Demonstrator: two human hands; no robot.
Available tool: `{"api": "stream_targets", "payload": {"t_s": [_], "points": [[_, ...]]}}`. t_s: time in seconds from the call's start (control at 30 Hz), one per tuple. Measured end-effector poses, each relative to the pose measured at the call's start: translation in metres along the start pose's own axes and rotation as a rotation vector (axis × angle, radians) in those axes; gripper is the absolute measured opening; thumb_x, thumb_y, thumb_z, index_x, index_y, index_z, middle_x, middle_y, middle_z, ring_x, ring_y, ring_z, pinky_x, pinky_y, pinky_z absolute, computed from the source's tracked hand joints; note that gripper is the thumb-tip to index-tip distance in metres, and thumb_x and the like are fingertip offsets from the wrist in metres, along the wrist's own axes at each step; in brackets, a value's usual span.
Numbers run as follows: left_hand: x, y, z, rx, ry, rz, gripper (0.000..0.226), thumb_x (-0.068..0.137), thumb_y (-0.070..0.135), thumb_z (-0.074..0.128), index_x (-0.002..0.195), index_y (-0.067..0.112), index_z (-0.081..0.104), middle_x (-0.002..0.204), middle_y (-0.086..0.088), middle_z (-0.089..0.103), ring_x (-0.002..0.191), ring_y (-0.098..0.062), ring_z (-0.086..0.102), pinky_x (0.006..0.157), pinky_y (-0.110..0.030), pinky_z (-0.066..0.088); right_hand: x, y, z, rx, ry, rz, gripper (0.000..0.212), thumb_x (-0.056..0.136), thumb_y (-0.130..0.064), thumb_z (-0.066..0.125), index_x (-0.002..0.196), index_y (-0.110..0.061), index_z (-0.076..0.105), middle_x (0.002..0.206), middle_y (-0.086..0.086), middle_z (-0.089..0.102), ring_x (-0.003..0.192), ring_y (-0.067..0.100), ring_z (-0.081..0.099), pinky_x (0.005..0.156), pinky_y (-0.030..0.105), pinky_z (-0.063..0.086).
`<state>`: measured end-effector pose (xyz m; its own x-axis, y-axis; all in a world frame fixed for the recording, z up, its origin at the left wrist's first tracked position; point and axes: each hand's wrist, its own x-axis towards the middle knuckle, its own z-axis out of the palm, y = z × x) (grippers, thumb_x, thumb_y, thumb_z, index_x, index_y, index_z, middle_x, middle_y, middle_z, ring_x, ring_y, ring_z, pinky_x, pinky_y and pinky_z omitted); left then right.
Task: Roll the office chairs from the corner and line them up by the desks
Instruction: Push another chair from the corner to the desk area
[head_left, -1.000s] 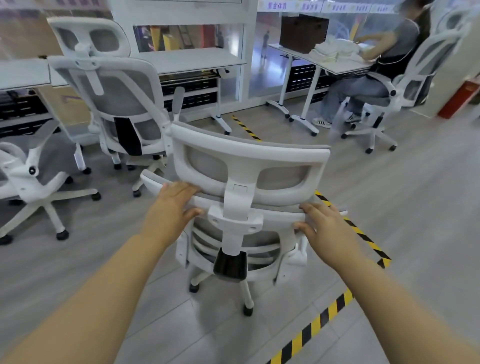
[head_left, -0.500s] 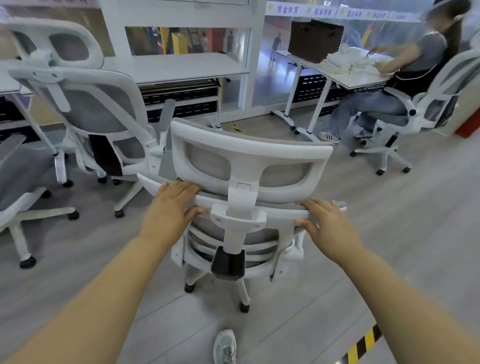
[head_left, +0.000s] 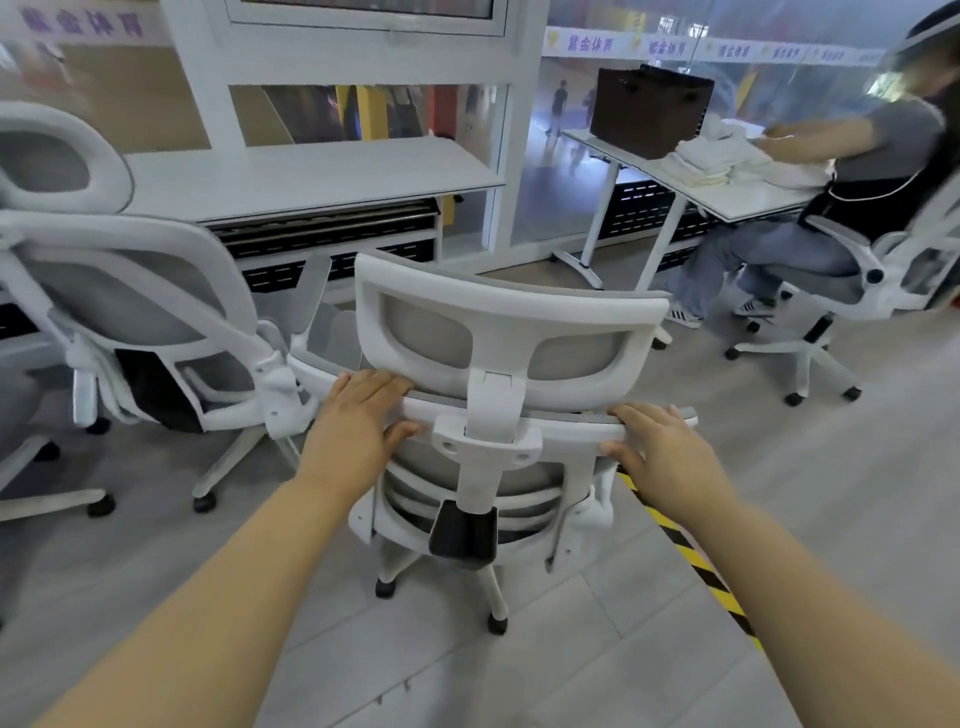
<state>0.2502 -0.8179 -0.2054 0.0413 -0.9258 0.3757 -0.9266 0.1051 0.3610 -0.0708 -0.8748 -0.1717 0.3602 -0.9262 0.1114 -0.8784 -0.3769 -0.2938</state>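
Observation:
A white office chair (head_left: 511, 317) with grey mesh and a headrest stands right in front of me, its back toward me. My left hand (head_left: 358, 426) grips the top rail of the backrest left of the headrest post, thumb under the rail. My right hand (head_left: 657, 449) grips the same rail at its right end. A white desk (head_left: 311, 176) stands just beyond the chair against the window wall. A second white chair (head_left: 130, 312) stands close on the left, facing that desk.
A person sits in a white chair (head_left: 852, 291) at another white desk (head_left: 727, 192) at the right, with a dark box (head_left: 649, 111) on it. Black-and-yellow floor tape (head_left: 691, 551) runs under my right forearm. Part of another chair base (head_left: 47, 499) shows at far left.
The chair I hold has rolled forward toward the desk and closer to the chair on the left. Both hands keep their hold on the rail. The floor tape now lies behind the chair.

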Motion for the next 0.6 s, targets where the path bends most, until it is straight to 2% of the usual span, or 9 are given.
{"api": "stream_targets", "payload": {"t_s": [0.17, 0.37, 0.6], "points": [[0.083, -0.021, 0.024, 0.0, 0.009, -0.039, 0.044, 0.08, 0.03, 0.068, 0.12, 0.016, 0.058, 0.122, -0.002, 0.059, 0.118, -0.023, 0.047, 0.111, -0.038, 0.02, 0.091, 0.025, 0.007, 0.018, 0.025, -0.04, 0.043, 0.09, -0.035, 0.055, 0.127, -0.013, 0.054, 0.13, 0.003, 0.055, 0.124, 0.025, 0.045, 0.115, 0.042, 0.017], [0.186, -0.047, 0.055, 0.042, -0.017, -0.063, 0.045, 0.079, 0.029, 0.069, 0.12, 0.014, 0.058, 0.122, -0.006, 0.059, 0.117, -0.026, 0.049, 0.107, -0.044, 0.031, 0.205, 0.053, 0.013, 0.039, 0.036, -0.079, 0.04, 0.09, -0.031, 0.057, 0.125, -0.011, 0.056, 0.125, 0.006, 0.058, 0.12, 0.027, 0.048, 0.115, 0.044, 0.017], [0.293, -0.074, 0.086, 0.035, -0.003, -0.147, 0.047, 0.081, 0.026, 0.068, 0.124, 0.013, 0.056, 0.129, -0.008, 0.055, 0.121, -0.027, 0.043, 0.11, -0.047, 0.028, 0.334, 0.077, 0.02, 0.036, 0.024, -0.131, 0.041, 0.09, -0.028, 0.057, 0.126, -0.008, 0.054, 0.127, 0.007, 0.056, 0.123, 0.026, 0.045, 0.115, 0.042, 0.014]]}}
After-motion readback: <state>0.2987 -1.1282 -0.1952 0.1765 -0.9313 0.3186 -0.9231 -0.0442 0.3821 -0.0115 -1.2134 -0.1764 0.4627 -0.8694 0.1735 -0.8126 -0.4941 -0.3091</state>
